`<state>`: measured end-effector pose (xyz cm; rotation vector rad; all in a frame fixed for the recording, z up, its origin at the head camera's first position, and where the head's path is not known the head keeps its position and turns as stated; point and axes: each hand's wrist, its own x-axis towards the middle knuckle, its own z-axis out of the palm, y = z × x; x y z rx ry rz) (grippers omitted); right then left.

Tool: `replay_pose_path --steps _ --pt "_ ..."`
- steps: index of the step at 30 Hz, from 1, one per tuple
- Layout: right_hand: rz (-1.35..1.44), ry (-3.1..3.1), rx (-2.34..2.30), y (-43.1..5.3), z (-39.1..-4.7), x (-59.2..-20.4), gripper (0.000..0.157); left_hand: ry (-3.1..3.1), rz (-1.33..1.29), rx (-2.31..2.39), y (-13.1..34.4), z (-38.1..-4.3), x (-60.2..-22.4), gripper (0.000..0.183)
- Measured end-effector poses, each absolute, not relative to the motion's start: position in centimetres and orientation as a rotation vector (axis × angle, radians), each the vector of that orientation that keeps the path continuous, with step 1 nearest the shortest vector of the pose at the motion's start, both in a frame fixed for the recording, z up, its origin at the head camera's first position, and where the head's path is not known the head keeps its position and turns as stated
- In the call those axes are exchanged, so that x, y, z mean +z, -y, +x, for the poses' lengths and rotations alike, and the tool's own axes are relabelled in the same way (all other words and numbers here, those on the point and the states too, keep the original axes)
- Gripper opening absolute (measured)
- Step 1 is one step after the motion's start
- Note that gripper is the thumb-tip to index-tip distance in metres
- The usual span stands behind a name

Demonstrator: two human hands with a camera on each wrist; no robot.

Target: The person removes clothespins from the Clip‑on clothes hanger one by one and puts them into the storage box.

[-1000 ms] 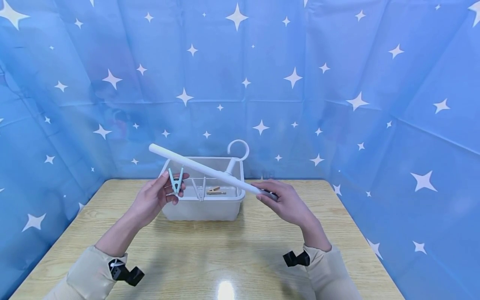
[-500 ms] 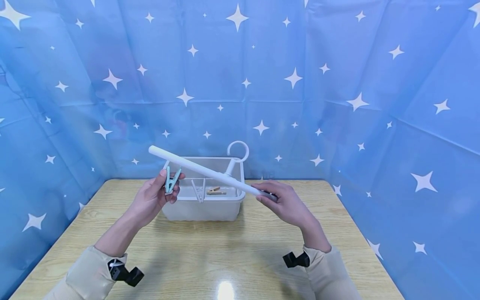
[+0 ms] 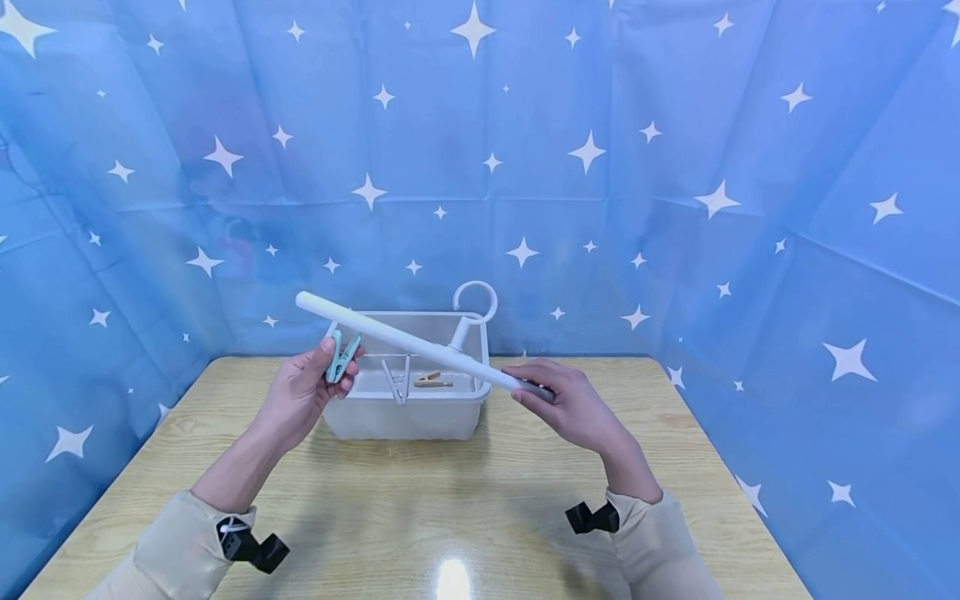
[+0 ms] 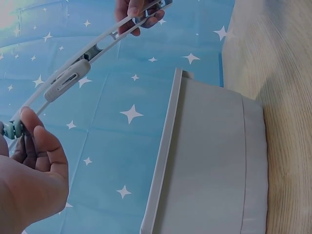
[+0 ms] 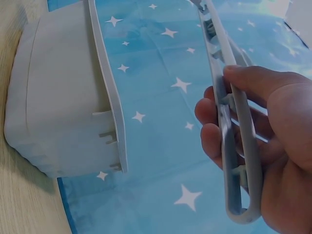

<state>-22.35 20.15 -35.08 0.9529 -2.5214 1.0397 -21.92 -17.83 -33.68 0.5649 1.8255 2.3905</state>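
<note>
My left hand (image 3: 300,392) pinches a teal clothespin (image 3: 342,358) between thumb and fingers, just under the left end of a white clothes hanger (image 3: 405,340). In the left wrist view, the same clothespin (image 4: 12,129) sits partly hidden at the frame edge, close to the hanger's frame; I cannot tell whether they touch. My right hand (image 3: 568,402) grips the other end of the hanger, thumb on one side and fingers curled round it, as the right wrist view shows. The hanger is tilted, its left end higher, with its round hook (image 3: 491,302) pointing up and away.
Behind the hanger a white plastic bin (image 3: 405,421) stands on the wooden table (image 3: 450,500). A pale clothespin (image 3: 397,387) and some tan clothespins (image 3: 432,381) show at it. A blue star-patterned curtain (image 3: 600,208) surrounds the table's back and sides.
The teal clothespin has shifted slightly left and leaned over to the right, and its arms look closer together. The left fingers have shifted around it. The right hand and hanger stay nearly still.
</note>
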Motion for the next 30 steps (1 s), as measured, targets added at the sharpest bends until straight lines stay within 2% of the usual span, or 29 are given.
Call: replay_pose_path --steps 30 --pt "1.029 2.491 1.105 -20.41 -22.45 -35.28 0.034 -2.402 0.406 2.332 16.88 -21.26 -33.53 0.023"
